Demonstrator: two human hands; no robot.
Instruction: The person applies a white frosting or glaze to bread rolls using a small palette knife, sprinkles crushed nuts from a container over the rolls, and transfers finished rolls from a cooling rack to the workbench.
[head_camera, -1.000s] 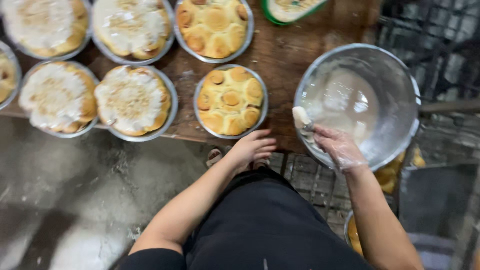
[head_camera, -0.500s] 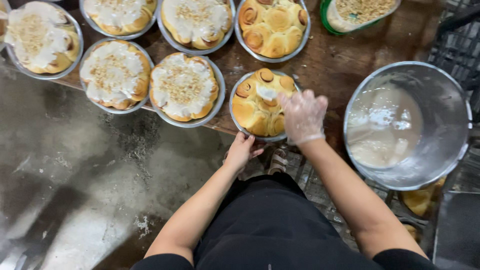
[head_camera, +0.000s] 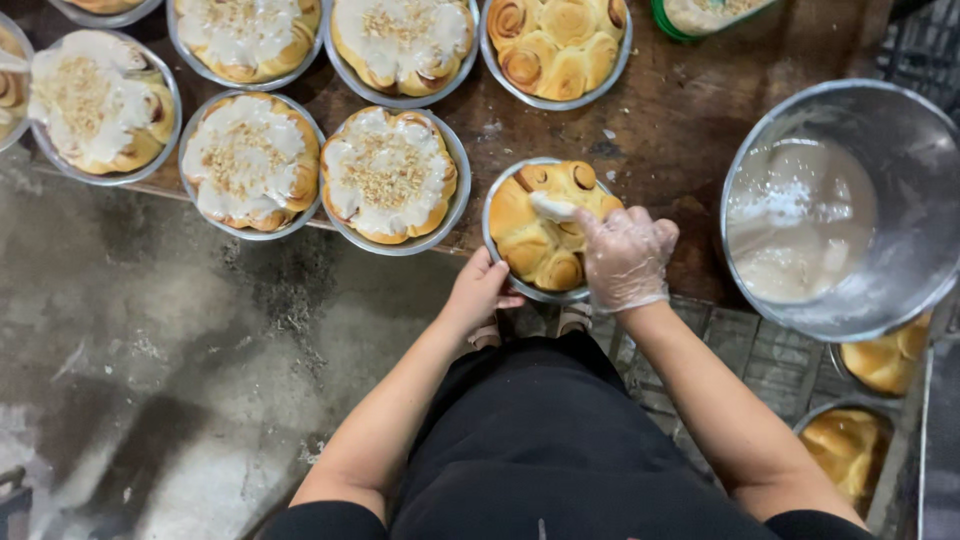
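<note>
Right hand in thin clear glove, fingers bunched over plain bun round, pressing a smear of white icing onto the top, likely to spread it by touch. Left hand bare, fingers curled on near rim of small foil pan under those buns, apparently bracing it at the edge of wooden table. Big metal bowl of pale icing just right of gloved hand, within easy reach for scooping. Left of and beyond bare hand, rows of finished pans: iced buns with crumb topping, another. One uniced pan straight ahead of gloved hand. More plain buns in tray low at right, below table level. Green-rimmed tub at far edge, contents unclear
</note>
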